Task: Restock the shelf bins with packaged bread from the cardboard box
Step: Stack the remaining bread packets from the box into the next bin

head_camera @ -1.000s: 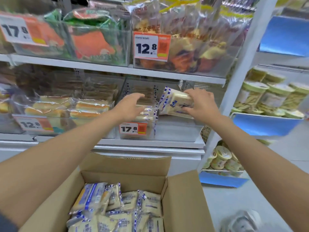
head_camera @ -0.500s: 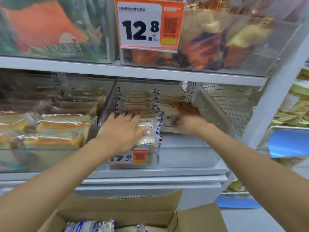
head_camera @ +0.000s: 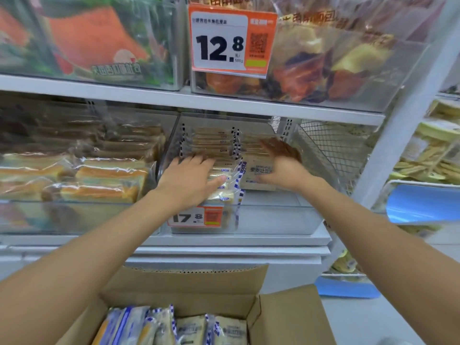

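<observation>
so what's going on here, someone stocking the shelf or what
A person is restocking a clear shelf bin with packaged bread. The left hand rests flat on the row of packs already standing in the bin's left side, behind the 17.8 price tag. The right hand lies against an upright pack in the emptier right side of the same bin. Below, the open cardboard box holds more packs not yet shelved.

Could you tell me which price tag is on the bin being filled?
The 17.8 tag, on that bin just below the left hand; the 12.8 tag hangs higher up.
</observation>
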Demonstrator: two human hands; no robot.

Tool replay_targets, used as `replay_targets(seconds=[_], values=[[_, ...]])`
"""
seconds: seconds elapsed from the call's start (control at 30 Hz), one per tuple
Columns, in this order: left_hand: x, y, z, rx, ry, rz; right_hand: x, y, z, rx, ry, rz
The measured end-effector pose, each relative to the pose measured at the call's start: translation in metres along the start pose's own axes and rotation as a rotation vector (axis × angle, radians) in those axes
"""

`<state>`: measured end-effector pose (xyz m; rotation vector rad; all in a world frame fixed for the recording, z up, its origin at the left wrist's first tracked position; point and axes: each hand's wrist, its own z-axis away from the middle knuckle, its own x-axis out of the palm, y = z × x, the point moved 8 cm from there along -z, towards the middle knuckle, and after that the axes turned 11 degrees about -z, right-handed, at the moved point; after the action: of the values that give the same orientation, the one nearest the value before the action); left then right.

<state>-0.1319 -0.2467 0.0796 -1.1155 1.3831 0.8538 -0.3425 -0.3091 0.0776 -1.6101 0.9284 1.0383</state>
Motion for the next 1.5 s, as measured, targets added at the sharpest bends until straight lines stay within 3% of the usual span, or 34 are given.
replay_targets(seconds=[0.17,0.27,0.4,0.53,0.7,0.8,0.87,0.97,1.03,1.2,1.33,1.5], values=[[-0.036,0.003,0.044,-0.055,0.275,0.340,-0.027,-0.057,0.073,-0.172,0.267,-0.208],[-0.026,0.008,0.086,-0.078,0.247,0.376,-0.006,-0.090,0.119,-0.217,0.234,-0.295],[0.054,0.005,0.137,-0.107,-0.065,0.421,0.075,-0.107,0.170,-0.161,0.025,-0.359],[0.147,-0.021,0.197,-0.200,-0.326,0.465,0.189,-0.097,0.221,0.008,-0.319,-0.420],[0.221,-0.069,0.261,-0.391,-0.441,0.562,0.323,-0.087,0.275,0.202,-0.707,-0.457],[0.247,-0.084,0.283,-0.437,-0.468,0.611,0.381,-0.092,0.299,0.185,-0.865,-0.370],[0.258,-0.089,0.291,-0.456,-0.479,0.621,0.402,-0.093,0.309,0.126,-0.877,-0.244],[0.268,-0.095,0.295,-0.503,-0.464,0.658,0.406,-0.093,0.311,-0.041,-0.807,-0.022],[0.271,-0.094,0.296,-0.531,-0.449,0.710,0.404,-0.091,0.311,-0.070,-0.796,-0.025],[0.261,-0.082,0.296,-0.552,-0.440,0.794,0.373,-0.080,0.302,0.126,-0.808,-0.432],[0.241,-0.074,0.283,-0.564,-0.379,0.881,0.299,-0.074,0.265,0.130,-0.560,-0.587],[0.222,-0.044,0.271,-0.474,-0.569,1.117,0.247,-0.123,0.239,0.125,-0.547,-0.904]])
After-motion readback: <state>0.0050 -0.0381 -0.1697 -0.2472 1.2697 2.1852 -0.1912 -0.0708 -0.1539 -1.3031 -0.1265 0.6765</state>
